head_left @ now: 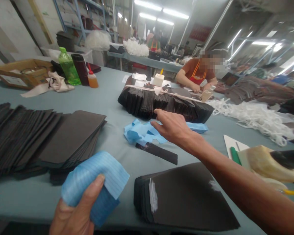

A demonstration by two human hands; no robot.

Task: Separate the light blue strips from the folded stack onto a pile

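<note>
My left hand (80, 209) pinches a folded piece of blue striped cloth (95, 173) between thumb and fingers, low in the view. My right hand (171, 125) stretches over crumpled light-blue scraps (134, 130), thumb and index finger apart, with nothing visible in it. Its fingertips are close to a tied bundle of black pieces (147, 104); whether they touch is unclear. A narrow black strip (159, 153) lies just below the scraps. Under my right forearm is a stack of dark panels (186, 199) with white smears on the top one.
Fanned dark panels (63, 140) cover the left of the table (107, 85). Behind them stand a carton (19, 76), a green bottle (68, 67) and a small orange bottle (92, 80). White cords (257, 117) and a yellowish container (262, 160) lie right. A person (196, 73) works across the table.
</note>
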